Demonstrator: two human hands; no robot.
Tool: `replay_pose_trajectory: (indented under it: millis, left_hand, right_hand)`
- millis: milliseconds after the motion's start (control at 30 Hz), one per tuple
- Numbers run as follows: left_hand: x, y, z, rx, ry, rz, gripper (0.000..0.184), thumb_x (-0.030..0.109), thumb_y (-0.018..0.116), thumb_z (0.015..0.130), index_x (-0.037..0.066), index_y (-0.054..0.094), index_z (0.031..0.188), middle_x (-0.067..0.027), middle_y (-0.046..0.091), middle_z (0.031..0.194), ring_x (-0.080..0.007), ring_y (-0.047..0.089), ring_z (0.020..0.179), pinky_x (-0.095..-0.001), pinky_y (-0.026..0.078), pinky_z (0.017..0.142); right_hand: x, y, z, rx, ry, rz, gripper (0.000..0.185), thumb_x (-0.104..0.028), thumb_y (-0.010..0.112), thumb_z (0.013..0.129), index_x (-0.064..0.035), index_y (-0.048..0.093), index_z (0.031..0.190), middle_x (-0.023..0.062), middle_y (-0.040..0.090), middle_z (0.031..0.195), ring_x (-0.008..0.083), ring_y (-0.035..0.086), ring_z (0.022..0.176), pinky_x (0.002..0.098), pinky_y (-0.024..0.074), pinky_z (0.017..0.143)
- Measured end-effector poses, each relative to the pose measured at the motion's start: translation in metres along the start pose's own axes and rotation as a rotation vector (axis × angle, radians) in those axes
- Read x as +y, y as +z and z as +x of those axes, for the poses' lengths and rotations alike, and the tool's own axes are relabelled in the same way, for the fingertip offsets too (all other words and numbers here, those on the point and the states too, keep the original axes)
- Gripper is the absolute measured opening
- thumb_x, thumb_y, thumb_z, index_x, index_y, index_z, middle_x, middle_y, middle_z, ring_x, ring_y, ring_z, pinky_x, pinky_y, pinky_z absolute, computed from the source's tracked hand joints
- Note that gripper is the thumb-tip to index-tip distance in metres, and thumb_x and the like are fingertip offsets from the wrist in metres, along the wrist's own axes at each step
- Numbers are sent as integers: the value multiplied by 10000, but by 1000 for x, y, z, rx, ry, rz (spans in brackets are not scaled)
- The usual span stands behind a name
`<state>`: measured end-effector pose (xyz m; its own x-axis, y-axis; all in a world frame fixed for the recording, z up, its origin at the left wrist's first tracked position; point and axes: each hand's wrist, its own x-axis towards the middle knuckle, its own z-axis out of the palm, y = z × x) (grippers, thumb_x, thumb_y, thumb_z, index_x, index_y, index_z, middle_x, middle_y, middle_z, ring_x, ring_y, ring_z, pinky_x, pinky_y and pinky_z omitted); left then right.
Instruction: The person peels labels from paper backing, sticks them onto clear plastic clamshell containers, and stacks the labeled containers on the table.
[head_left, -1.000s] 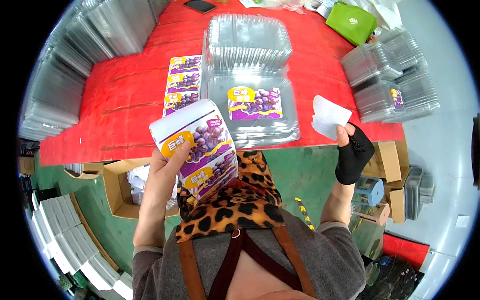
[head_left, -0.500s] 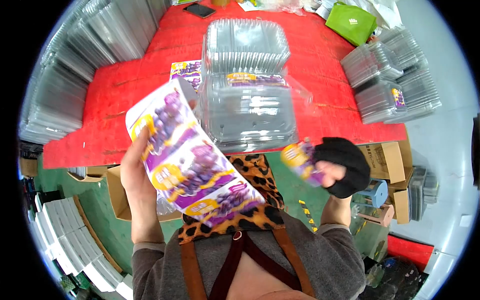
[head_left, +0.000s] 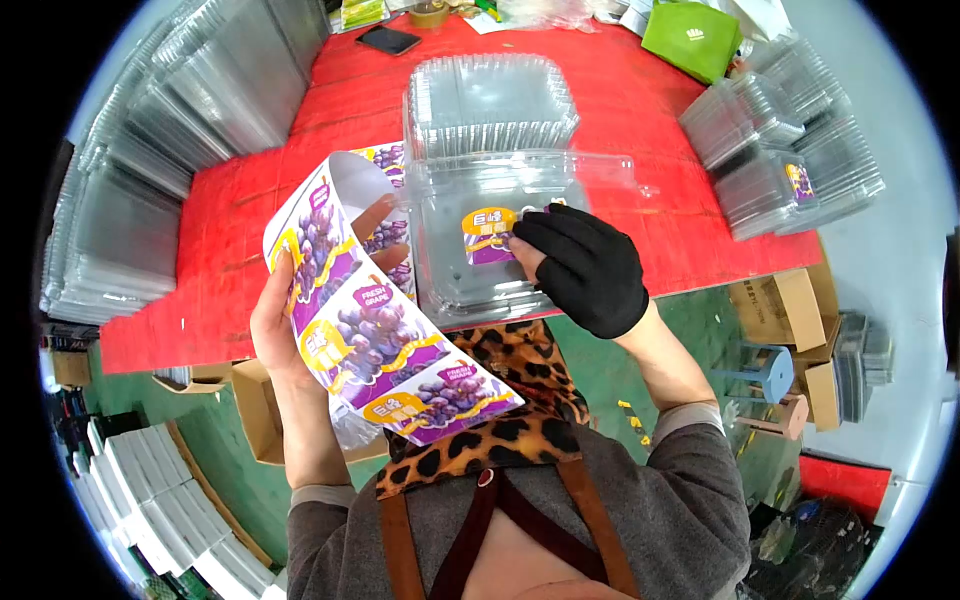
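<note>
Label strip [head_left: 372,335] held in left hand [head_left: 290,318], thumb on outer face, fingertips inside curl; purple grapes, yellow patches on white; matching label [head_left: 487,235] on clear container [head_left: 445,275], partly under right hand's [head_left: 592,272] flat, extended fingers (black glove, thumb bare).

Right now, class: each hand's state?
Left hand: holding a curling strip of purple grape labels.
Right hand: over a purple-yellow grape label; grip unclear.

The bare left hand [head_left: 279,335] grips with fingers [head_left: 374,219] parted; right of it, the black-gloved right hand [head_left: 588,266] stretches palm down.
</note>
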<state>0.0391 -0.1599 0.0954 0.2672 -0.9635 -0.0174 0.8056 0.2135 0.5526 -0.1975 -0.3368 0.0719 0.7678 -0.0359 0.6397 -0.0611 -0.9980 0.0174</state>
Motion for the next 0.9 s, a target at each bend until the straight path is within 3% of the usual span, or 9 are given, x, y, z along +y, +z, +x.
replay_pose_trajectory:
  millis: [100,200,300,367,433,500,567,633,900]
  left_hand:
    - [1,-6,0,0,-15,-6,640,371,411,1010,17,253,1520,-307,321,1509,-439,554,1214,-522,577,889]
    - [1,-11,-1,-29,-26,-24,649,351,422,1009,15,223,1528,-310,265,1535,-472,534,1226,-521,574,895]
    - [-1,-9,-3,33,-21,67,568,405,369,1027,106,332,1509,-314,294,1522,-398,578,1203,-504,578,879]
    - [-4,-11,-3,16,-22,18,564,388,365,1031,85,328,1505,-316,281,1526,-409,558,1226,-520,576,888]
    - [-6,-10,-4,21,-31,-42,583,368,382,1026,54,297,1510,-308,291,1524,-432,545,1233,-521,573,898]
    - [-8,-8,-9,50,-47,-116,635,343,419,1011,16,239,1524,-292,324,1516,-467,540,1226,-506,569,909]
    - [-6,-17,-13,32,-72,-100,636,352,416,1009,19,244,1524,-281,346,1509,-459,543,1227,-509,560,924]
    - [-10,-17,-15,17,-63,-68,642,354,418,1008,21,239,1527,-281,339,1512,-462,536,1234,-513,556,928]
    - [-18,-33,-25,-47,-96,-52,657,326,455,1002,34,217,1539,-302,301,1525,-477,496,1271,-558,480,1013]
  right_hand:
    - [0,-1,3,-160,59,116,368,-126,721,751,-4,687,1097,142,689,1093,326,665,1025,421,560,869]
    - [2,-1,7,-292,144,228,352,-145,704,811,-10,672,1135,144,674,1165,350,635,1090,424,536,901]
    - [-7,0,14,-317,160,291,400,-175,689,847,-21,635,1213,150,618,1286,358,575,1199,427,506,958]
    - [-15,7,19,-351,135,366,506,-215,692,858,-35,571,1314,172,524,1404,370,487,1302,449,421,1063]
    - [-18,8,12,-313,201,356,552,-256,709,846,-33,560,1328,189,546,1367,383,508,1268,448,409,1065]
    - [-15,1,-1,-279,366,276,508,-328,724,833,-26,614,1226,199,616,1220,361,558,1173,441,449,981]
    - [-16,-25,-5,-412,486,152,634,-366,781,760,-49,586,1273,158,654,1025,353,619,997,439,466,861]
    - [-11,-27,-18,-331,391,128,642,-347,796,739,-50,590,1270,162,657,1029,363,630,963,450,473,859]
    - [-6,-30,-37,-307,264,55,685,-254,838,645,-91,616,1272,185,658,1128,396,619,1062,481,469,938]
